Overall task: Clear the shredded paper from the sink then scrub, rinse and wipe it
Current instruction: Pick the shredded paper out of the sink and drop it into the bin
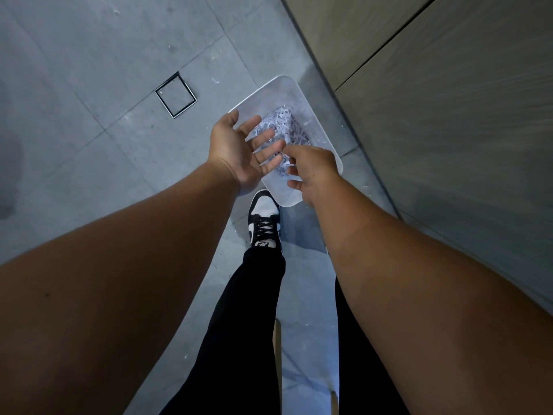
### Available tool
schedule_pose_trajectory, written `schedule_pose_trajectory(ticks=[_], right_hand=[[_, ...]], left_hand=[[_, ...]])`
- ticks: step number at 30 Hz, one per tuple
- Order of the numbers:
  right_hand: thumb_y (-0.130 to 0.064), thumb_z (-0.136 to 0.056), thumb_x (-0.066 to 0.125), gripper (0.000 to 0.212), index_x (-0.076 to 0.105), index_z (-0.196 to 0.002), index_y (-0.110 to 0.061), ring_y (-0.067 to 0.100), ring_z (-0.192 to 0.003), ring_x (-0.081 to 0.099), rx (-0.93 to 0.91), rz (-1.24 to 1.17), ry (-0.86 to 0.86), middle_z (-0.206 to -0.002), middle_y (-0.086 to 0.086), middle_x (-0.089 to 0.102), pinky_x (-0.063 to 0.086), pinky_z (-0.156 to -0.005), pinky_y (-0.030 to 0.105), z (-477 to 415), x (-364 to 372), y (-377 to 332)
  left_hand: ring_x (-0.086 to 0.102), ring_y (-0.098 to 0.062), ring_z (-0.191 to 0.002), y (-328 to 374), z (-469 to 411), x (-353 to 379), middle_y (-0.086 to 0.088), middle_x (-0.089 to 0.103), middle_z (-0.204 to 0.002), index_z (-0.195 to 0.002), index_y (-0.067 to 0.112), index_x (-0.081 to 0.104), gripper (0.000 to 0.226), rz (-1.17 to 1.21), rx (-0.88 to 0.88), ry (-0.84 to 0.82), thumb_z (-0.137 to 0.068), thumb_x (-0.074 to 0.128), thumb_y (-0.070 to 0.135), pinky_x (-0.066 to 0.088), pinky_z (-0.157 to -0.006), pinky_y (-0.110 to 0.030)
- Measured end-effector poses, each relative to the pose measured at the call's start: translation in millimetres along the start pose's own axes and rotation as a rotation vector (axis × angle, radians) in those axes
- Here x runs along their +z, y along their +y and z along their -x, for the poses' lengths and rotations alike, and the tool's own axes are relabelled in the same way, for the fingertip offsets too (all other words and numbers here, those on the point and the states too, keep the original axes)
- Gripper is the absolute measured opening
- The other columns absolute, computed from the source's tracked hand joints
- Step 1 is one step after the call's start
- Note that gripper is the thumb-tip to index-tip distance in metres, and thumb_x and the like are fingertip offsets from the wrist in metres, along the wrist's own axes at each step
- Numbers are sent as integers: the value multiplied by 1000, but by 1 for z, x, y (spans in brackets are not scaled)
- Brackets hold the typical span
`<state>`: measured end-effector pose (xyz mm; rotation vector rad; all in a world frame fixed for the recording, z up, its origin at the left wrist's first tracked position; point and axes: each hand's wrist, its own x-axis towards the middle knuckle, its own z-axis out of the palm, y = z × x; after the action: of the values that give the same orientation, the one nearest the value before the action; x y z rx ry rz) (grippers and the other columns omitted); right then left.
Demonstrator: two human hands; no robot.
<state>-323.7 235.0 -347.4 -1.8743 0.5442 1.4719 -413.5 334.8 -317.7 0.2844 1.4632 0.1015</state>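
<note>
Our two bare forearms filled the near part of the view, the left forearm (104, 280) reaching up from the lower left corner and the right forearm (419, 295) from the lower right. Far to the left, a dark patch (9, 175) marked the grey tiled floor (89, 70). Further right, a square floor drain (175, 94) with a dark metal frame sat flush in the tiles.

Our left hand (239, 151) was held wide, palm turned up and fingers spread and straight, its fingertips over the near left part of a white bin (279, 91). Below the hands, our black-and-white shoe (264, 217) stood just beside the bin's near edge, under a black trouser leg (239, 324).

The white bin stood on the floor, close against the cabinet. The shredded paper (287, 127) lay heaped in its bottom, white strips flecked with darker print, partly hidden behind our fingers.

Our right hand (311, 172) hung over the near end of the bin, back upward and fingers bent down, its forefinger touching the fingers of the left hand. We could not tell whether it pinched a shred or held nothing.

Along the right side ran the wood-grain cabinet (449, 130), its fronts split by a dark seam.
</note>
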Motion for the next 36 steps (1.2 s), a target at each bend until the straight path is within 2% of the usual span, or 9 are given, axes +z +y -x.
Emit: schedule_pose_trajectory(ticks=[7, 9, 12, 17, 22, 25, 29, 33, 36], right_hand=[[-21, -85, 67, 19, 72, -99, -10, 19, -73, 65, -17, -6, 148, -90, 6, 70, 53, -49, 24, -5, -2, -1], [-13, -89, 65, 20, 72, -107, -11, 19, -72, 64, -13, -11, 139, -97, 9, 70, 54, -49, 25, -8, -3, 0], [-3, -94, 54, 36, 68, -124, -16, 18, -71, 62, 37, -39, 101, -106, 11, 69, 56, -49, 27, -11, -4, 3], [-19, -87, 73, 20, 73, -104, -9, 16, -65, 57, 37, -26, 109, -89, 5, 66, 52, -48, 25, -8, -9, 10], [-27, -88, 66, 17, 76, -97, -16, 18, -72, 57, 95, -118, -145, -84, -2, 63, 51, -63, 31, 3, -8, 10], [-38, -86, 72, 18, 72, -88, -20, 16, -71, 58, 86, -147, -199, -80, -4, 63, 52, -66, 32, 6, -5, 9], [-28, -87, 77, 12, 72, -87, -17, 14, -66, 56, 44, -153, -84, -77, -3, 65, 53, -60, 28, 2, -1, 9], [-34, -82, 81, 26, 75, -96, -13, 16, -63, 56, 26, -63, 42, -75, -2, 63, 49, -50, 25, -2, -3, 5], [-26, -81, 79, 20, 73, -92, -10, 16, -57, 52, 30, -46, 112, -76, 3, 64, 48, -50, 25, -6, -4, 3]], left_hand=[[76, -30, -97, 0, -3, -8, -11, 73, -121, -127, 20, 65, 52, 27, 4, 25, -101, 36, 54, 56, -89, -43], [76, -30, -97, -1, -4, -9, -12, 72, -123, -127, 20, 65, 52, 62, 1, 20, -101, 37, 55, 56, -92, -43], [74, -33, -100, -4, -4, -7, -16, 69, -125, -129, 16, 64, 53, 145, 3, 7, -101, 39, 53, 56, -96, -45], [69, -35, -109, -5, -4, -4, -23, 66, -127, -131, 10, 63, 56, 285, 7, -3, -102, 40, 52, 56, -98, -47], [69, -35, -108, -6, -3, 1, -23, 66, -126, -130, 10, 64, 57, 288, 5, -5, -102, 39, 53, 59, -88, -43], [71, -33, -105, -7, -3, 2, -21, 68, -124, -129, 11, 65, 57, 260, 6, -3, -101, 39, 54, 58, -89, -40], [76, -31, -96, -8, -3, -2, -16, 71, -122, -127, 14, 66, 55, 194, 4, 15, -101, 41, 55, 59, -89, -42], [76, -30, -97, -5, -1, -6, -14, 72, -121, -127, 16, 67, 54, 138, 7, 31, -100, 42, 54, 60, -86, -41], [77, -29, -93, -3, 0, -6, -12, 73, -121, -126, 17, 68, 53, 90, 13, 38, -100, 41, 54, 59, -85, -39]])
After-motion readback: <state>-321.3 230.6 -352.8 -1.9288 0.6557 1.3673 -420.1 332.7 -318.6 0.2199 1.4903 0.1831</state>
